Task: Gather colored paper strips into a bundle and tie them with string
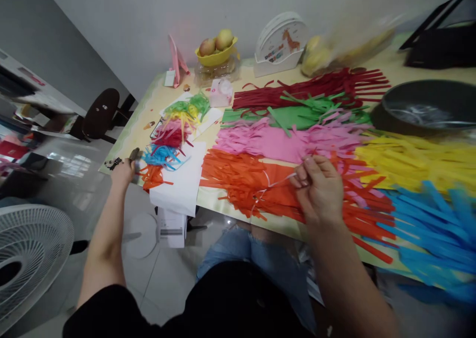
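Observation:
My right hand (320, 189) is closed in a pinch on a thin white string (280, 180) above the orange tissue-paper fringe (238, 171). The string runs left from my fingers and loops around the fringe's gathered middle. Out at the table's left edge, my left hand (126, 170) has its fingers curled at a small dark object (134, 154), too blurred to identify. Beside that hand lie small tassels in orange (152, 177), blue (163, 155) and other colours, partly on white paper (182, 184).
Pink (275, 142), green (297, 117), dark red (293, 94), yellow (420, 162) and blue (439, 229) fringes cover the table's right side. A dark round pan (427, 104) stands there. Behind are a yellow fruit bowl (216, 56) and a white giraffe-print holder (278, 65). A fan (33, 248) stands left.

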Demonstrator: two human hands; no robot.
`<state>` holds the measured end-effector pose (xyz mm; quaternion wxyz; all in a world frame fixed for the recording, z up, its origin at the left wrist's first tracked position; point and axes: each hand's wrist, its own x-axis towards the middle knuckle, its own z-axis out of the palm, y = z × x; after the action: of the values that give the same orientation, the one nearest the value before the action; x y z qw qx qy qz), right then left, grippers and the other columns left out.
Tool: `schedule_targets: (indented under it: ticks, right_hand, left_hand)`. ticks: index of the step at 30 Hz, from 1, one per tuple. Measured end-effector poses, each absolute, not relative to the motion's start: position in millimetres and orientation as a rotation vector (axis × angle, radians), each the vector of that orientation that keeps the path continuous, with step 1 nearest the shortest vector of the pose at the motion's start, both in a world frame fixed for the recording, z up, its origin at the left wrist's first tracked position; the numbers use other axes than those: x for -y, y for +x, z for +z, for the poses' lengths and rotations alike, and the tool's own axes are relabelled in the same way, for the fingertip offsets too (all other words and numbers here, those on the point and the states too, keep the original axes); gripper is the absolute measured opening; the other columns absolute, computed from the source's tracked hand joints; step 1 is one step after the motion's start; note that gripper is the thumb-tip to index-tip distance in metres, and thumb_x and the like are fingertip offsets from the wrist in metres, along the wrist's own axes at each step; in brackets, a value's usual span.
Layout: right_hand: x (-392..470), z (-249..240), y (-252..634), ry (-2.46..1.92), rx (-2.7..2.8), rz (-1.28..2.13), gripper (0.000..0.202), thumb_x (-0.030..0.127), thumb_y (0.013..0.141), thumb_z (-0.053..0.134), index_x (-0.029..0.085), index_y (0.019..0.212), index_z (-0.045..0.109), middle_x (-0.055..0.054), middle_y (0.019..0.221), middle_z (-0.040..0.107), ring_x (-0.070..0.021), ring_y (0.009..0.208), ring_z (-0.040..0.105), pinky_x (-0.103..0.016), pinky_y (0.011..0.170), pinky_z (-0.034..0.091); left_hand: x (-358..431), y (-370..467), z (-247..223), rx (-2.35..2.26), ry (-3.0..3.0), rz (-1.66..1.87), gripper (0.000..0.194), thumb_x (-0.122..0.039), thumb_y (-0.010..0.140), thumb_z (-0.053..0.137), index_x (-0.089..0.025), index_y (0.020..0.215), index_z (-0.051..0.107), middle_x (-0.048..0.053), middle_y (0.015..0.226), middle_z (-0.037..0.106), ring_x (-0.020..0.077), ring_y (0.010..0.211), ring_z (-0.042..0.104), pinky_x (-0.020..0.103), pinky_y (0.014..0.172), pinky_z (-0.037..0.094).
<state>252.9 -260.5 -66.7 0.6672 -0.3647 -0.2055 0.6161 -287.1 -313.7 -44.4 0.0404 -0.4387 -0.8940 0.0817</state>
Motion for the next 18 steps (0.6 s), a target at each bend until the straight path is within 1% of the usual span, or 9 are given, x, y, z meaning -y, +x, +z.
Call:
schedule_targets:
  ticks: [3,6,7,9,10,12,13,15,18]
  right_hand:
    - [261.6,-64.5,253.6,-0.845,0.490,1.382,0.038,0.028,0.053,0.092,0.020,0.073,0.061,0.010,0.052,0.049,-0.0032,0.043,0.036,-0.013,0.038,0.030]
    - [263.2,-61.7,254.6,-0.866,0.543,1.363,0.039,0.033,0.052,0.094,0.020,0.070,0.061,0.010,0.049,0.047,-0.0029,0.040,0.036,-0.013,0.037,0.030]
    - [263.8,-60.9,254.5,-0.870,0.559,1.359,0.039,0.034,0.052,0.094,0.019,0.070,0.061,0.010,0.048,0.047,-0.0028,0.040,0.036,-0.014,0.037,0.029]
    - [264.8,-59.5,253.4,-0.871,0.578,1.358,0.039,0.034,0.053,0.093,0.019,0.070,0.061,0.011,0.048,0.045,-0.0026,0.039,0.036,-0.014,0.037,0.029]
    - [265.3,-58.8,252.4,-0.869,0.585,1.359,0.039,0.034,0.054,0.093,0.019,0.071,0.061,0.011,0.048,0.045,-0.0027,0.039,0.037,-0.014,0.037,0.029]
    - [266.3,-57.6,250.5,-0.863,0.597,1.354,0.039,0.034,0.055,0.092,0.019,0.073,0.060,0.011,0.048,0.043,-0.0028,0.039,0.037,-0.014,0.037,0.029]
    - [266.9,-57.0,249.9,-0.860,0.605,1.351,0.039,0.034,0.056,0.092,0.019,0.073,0.060,0.011,0.048,0.044,-0.0028,0.039,0.037,-0.014,0.037,0.029]
    - [268.1,-56.1,249.8,-0.856,0.614,1.343,0.039,0.034,0.056,0.092,0.019,0.073,0.060,0.011,0.049,0.045,-0.0028,0.039,0.037,-0.014,0.037,0.029]
    - [269.0,-55.4,251.4,-0.856,0.624,1.344,0.040,0.035,0.055,0.092,0.019,0.072,0.061,0.011,0.048,0.047,-0.0028,0.040,0.037,-0.014,0.037,0.030]
  left_hand:
    - [316.0,-263.6,-54.1,2.666,-1.329,0.240,0.058,-0.046,0.096,0.036,-0.004,0.132,0.055,0.035,0.126,0.057,0.0480,0.122,0.052,0.054,0.091,0.046]
    - [310.8,-244.9,-45.8,2.640,-1.353,0.214,0.055,-0.040,0.095,0.036,0.000,0.125,0.060,0.036,0.118,0.060,0.0488,0.116,0.054,0.056,0.089,0.046]
    - [306.8,-238.3,-41.3,2.620,-1.393,0.196,0.054,-0.038,0.096,0.034,-0.001,0.124,0.061,0.035,0.118,0.061,0.0474,0.116,0.054,0.056,0.090,0.045]
    - [296.6,-222.8,-35.4,2.555,-1.558,0.160,0.050,-0.034,0.098,0.031,-0.008,0.124,0.064,0.027,0.124,0.062,0.0412,0.121,0.054,0.051,0.098,0.044]
    - [291.2,-214.0,-35.2,2.517,-1.677,0.151,0.046,-0.034,0.097,0.034,-0.013,0.122,0.067,0.022,0.125,0.064,0.0371,0.122,0.054,0.046,0.101,0.043]
    - [282.0,-196.2,-40.6,2.456,-1.919,0.164,0.034,-0.031,0.092,0.046,-0.021,0.111,0.073,0.013,0.118,0.069,0.0311,0.116,0.059,0.038,0.100,0.044]
    - [278.9,-188.4,-44.9,2.437,-2.008,0.174,0.030,-0.027,0.089,0.051,-0.021,0.105,0.075,0.012,0.112,0.071,0.0304,0.110,0.062,0.038,0.098,0.045]
    - [275.6,-177.2,-52.8,2.411,-2.094,0.166,0.028,-0.020,0.085,0.052,-0.019,0.098,0.077,0.015,0.104,0.072,0.0328,0.104,0.064,0.042,0.096,0.045]
    - [273.9,-173.6,-52.6,2.392,-2.097,0.079,0.026,-0.021,0.085,0.053,-0.014,0.093,0.077,0.018,0.097,0.071,0.0362,0.104,0.063,0.048,0.098,0.044]
